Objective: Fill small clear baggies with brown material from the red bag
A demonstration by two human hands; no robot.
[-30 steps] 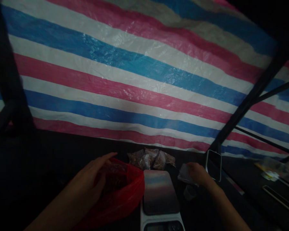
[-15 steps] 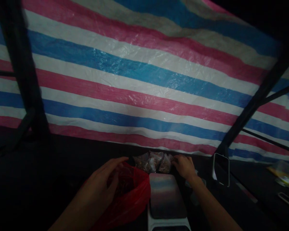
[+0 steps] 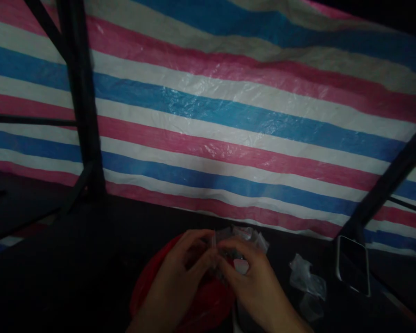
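Observation:
Both hands meet over the red plastic bag, fingertips almost touching. Between them is a small clear plastic bag, its edge standing up above the fingers. My left hand pinches it from one side, thumb against fingers. My right hand pinches it from the other side. Dim light and the fingers hide most of this bag, so its contents are unclear. Just behind the right hand lie several small clear bags. Below the right hand, a flat scale is mostly covered.
Crumpled clear bags lie on the dark table to the right. Beyond them a phone leans near a dark metal post. Another post rises at left. Striped plastic sheeting hangs behind the table.
My right hand has come from the small bags at the back to meet my left over the red bag. A small clear bag is now between them. The view has swung left.

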